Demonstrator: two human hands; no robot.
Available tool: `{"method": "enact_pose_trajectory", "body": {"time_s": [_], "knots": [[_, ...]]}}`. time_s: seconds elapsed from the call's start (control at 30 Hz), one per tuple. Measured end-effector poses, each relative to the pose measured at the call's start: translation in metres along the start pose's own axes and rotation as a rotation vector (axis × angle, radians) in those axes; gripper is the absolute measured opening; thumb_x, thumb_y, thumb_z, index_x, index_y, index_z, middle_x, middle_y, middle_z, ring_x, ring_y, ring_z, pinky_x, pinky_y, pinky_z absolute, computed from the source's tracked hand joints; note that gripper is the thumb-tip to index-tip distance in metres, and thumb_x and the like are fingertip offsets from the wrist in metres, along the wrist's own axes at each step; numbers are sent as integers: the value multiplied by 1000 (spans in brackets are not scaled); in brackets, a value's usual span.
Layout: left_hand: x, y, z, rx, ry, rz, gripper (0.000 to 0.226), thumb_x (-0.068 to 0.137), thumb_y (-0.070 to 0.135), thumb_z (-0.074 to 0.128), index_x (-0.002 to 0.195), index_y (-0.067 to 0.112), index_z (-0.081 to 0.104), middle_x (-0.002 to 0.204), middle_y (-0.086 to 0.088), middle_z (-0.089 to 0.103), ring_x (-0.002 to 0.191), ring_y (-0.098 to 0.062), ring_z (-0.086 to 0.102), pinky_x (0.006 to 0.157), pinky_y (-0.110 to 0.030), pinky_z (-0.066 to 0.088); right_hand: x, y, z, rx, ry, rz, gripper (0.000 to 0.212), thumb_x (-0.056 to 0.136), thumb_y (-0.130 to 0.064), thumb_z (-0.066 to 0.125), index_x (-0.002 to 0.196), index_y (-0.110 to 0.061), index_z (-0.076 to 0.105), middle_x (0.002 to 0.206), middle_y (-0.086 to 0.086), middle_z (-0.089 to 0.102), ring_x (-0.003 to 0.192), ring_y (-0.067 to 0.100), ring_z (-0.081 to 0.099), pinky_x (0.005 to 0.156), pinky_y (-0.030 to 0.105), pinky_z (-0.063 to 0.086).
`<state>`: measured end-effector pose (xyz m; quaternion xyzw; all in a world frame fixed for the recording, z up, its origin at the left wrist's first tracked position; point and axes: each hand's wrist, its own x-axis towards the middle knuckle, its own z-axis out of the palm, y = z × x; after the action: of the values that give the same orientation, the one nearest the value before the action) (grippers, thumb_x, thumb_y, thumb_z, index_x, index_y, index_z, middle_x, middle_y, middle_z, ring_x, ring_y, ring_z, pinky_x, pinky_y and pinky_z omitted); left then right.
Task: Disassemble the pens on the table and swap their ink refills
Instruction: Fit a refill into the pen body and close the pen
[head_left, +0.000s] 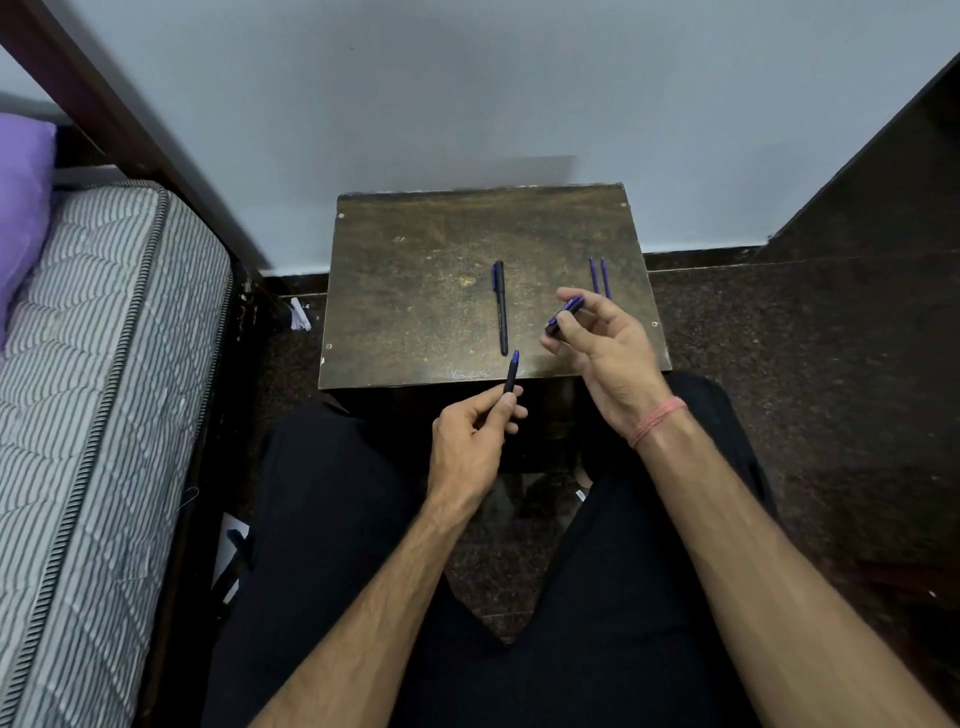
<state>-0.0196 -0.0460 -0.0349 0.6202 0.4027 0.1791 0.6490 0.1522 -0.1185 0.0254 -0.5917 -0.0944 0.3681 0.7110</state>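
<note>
A whole black pen with a blue clip (500, 306) lies lengthwise in the middle of the small brown table (415, 291). Two thin blue refills (600, 278) lie side by side near the table's right edge. My left hand (475, 436) hovers at the table's front edge and pinches a black pen barrel with a blue tip (511, 373) pointing up and away. Over the right part of the table, my right hand (605, 348) holds a dark blue pen cap (565, 313) between thumb and fingers. The two hands are apart.
The table stands against a pale wall. A striped mattress (93, 415) with a purple pillow (23, 218) lies to the left. Dark wooden furniture (883, 182) rises at the right. My legs in black trousers sit below the table, over a dark speckled floor.
</note>
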Motion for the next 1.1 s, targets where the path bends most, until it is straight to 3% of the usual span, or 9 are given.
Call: {"method": "enact_pose_trajectory", "body": {"time_s": [0.47,0.6,0.7,0.8,0.87,1.0,1.1], "knots": [[-5,3,3,16,-50,1,22,112,27,68,126,24,85,92,8,85,80,0,70,77,-23,57,-11,3,-3,-65,-104,27,31,107,5,60,137,2,64,99,8,64,97,17,68,93,32,64],[-3,1,2,14,-56,0,22,112,28,68,126,25,85,93,8,85,79,0,70,74,-24,58,-6,9,-6,-83,-167,68,32,107,4,60,138,-1,66,101,6,64,98,14,69,89,28,62],[-2,1,2,43,-58,7,22,112,31,68,127,28,84,95,9,86,80,0,71,75,-25,58,-4,14,-8,-151,-235,86,31,106,3,63,133,-9,72,105,8,64,103,16,67,94,32,61],[-4,2,2,50,-60,23,19,111,33,68,115,44,83,96,11,86,80,-2,72,77,-29,61,-4,18,-8,-302,-312,80,29,105,1,67,129,-10,75,97,2,69,91,15,70,89,29,62],[-3,3,2,31,-68,10,22,112,32,67,108,48,82,96,11,86,81,-3,72,81,-31,61,-3,22,-7,-352,-326,81,26,103,2,69,128,-6,75,100,7,73,82,14,72,82,26,62],[-7,4,4,-121,-77,-62,19,113,24,67,114,31,85,92,9,84,79,-2,70,82,-23,59,-2,26,-6,-347,-289,80,19,99,1,75,114,-10,78,108,15,77,80,19,73,80,27,63],[-12,5,5,-233,-86,-120,20,112,21,67,107,22,87,94,10,84,78,-3,70,81,-23,58,-3,30,-7,-348,-320,81,18,99,-1,75,113,-13,81,106,14,78,80,17,74,79,24,63]]}}
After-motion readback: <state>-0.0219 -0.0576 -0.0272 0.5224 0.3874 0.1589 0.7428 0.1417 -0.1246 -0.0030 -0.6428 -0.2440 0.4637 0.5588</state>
